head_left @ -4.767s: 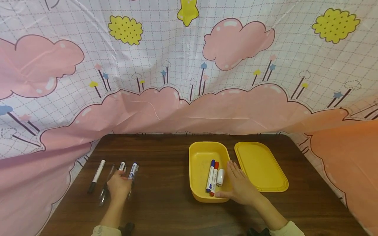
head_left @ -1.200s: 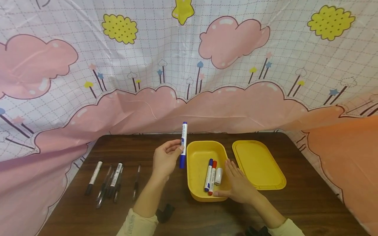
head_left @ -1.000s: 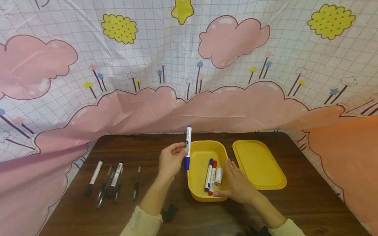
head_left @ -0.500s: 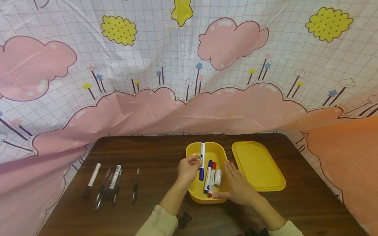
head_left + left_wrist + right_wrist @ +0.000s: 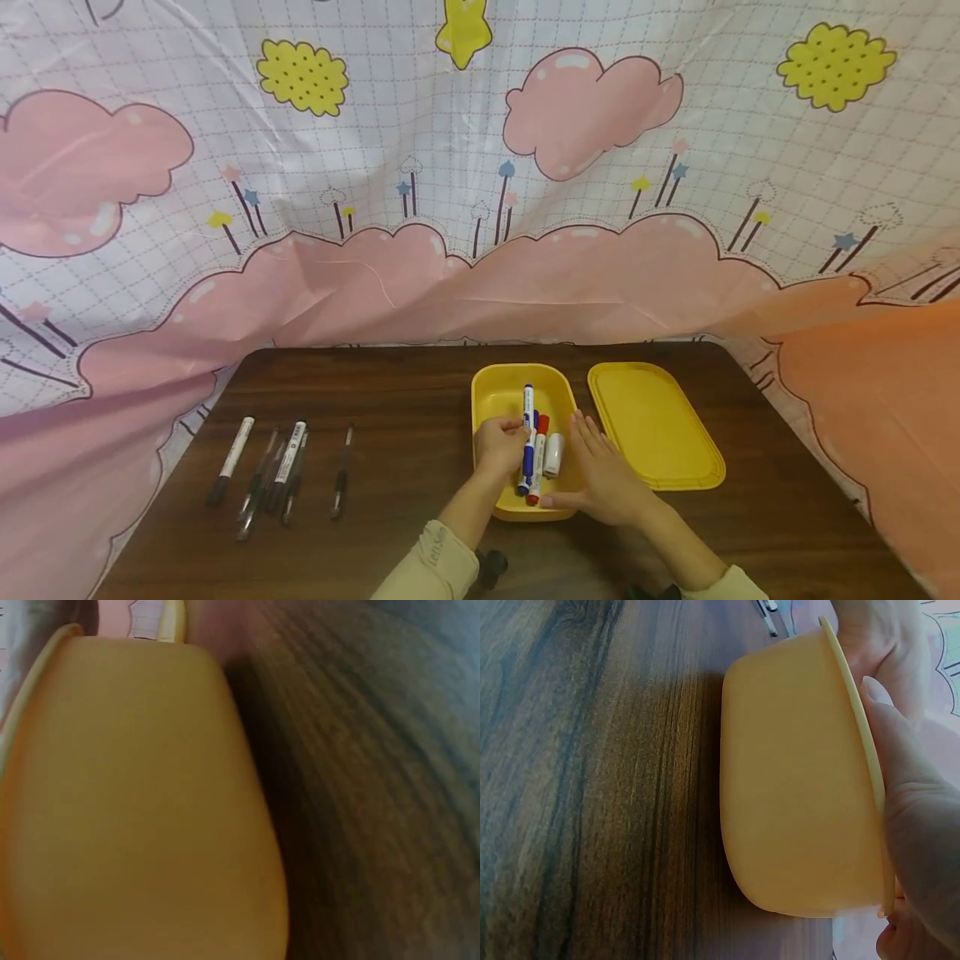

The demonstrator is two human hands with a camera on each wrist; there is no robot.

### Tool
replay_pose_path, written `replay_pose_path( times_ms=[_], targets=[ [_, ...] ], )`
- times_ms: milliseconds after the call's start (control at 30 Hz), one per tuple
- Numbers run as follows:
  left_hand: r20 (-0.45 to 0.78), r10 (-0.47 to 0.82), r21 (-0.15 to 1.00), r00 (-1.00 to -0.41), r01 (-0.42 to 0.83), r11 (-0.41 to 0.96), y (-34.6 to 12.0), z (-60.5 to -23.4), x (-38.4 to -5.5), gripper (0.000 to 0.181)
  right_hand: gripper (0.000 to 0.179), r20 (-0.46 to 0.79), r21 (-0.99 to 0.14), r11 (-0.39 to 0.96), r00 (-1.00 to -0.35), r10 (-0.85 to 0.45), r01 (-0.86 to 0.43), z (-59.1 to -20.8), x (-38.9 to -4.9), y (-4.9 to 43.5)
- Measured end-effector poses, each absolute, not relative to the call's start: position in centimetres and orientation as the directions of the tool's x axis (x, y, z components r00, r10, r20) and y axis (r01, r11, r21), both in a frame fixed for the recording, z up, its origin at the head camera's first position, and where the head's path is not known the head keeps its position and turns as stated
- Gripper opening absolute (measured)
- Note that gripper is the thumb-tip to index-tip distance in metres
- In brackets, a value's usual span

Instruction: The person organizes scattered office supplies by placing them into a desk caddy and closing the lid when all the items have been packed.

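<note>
My left hand (image 5: 501,446) reaches into the yellow box (image 5: 498,383) and pinches a white whiteboard marker with a blue cap (image 5: 528,402), low over the other contents. Beneath it lie another blue-capped marker (image 5: 522,490), a red-capped marker (image 5: 542,454) and a short white cylinder (image 5: 554,455). My right hand (image 5: 611,479) rests along the box's right rim, fingers straight, thumb at the near corner. In the right wrist view that thumb (image 5: 911,769) lies over the rim. The box's outer wall (image 5: 142,810) fills much of the left wrist view, hiding the marker there.
A flat yellow lid (image 5: 660,425) lies right of the box. On the left are a black-capped white marker (image 5: 236,450), a second one (image 5: 291,454) among several clear pens, and a separate clear pen (image 5: 342,471). A patterned cloth (image 5: 420,292) hangs behind the dark table (image 5: 405,375).
My left hand picked up the blue-capped marker from the left group, carried it right, and lowered it into the box. The right hand has stayed at the box's rim.
</note>
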State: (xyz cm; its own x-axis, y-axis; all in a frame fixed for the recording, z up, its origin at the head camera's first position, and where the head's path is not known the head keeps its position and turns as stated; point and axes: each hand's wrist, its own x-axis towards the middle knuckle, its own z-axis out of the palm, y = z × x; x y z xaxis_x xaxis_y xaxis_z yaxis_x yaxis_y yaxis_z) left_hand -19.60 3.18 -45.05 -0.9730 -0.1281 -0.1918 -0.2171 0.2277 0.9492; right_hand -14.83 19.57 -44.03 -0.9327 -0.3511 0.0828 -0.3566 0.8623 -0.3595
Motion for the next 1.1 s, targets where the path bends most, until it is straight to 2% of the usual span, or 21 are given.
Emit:
replay_pose_path(
  times_ms=[300, 733, 1100],
  targets=[
    [-0.194, -0.147, 0.92, -0.97, -0.232, 0.316, 3.57, -45.58, -19.2, 0.015, 0.123, 0.1, -0.342, 0.864, -0.929, -0.356, -0.369, -44.19, -14.79, 19.74],
    [-0.236, -0.129, 0.903, -0.963, -0.266, 0.336, 3.57, -45.78, -19.2, 0.013, 0.124, 0.091, -0.354, 0.863, -0.932, -0.352, -0.361, -44.29, -14.75, 19.8],
    [-0.225, -0.112, 0.911, -0.968, -0.25, 0.327, 3.45, -45.78, -19.36, 0.015, 0.123, 0.093, -0.357, 0.862, -0.932, -0.35, -0.36, -44.29, -14.84, 19.74]
  ],
)
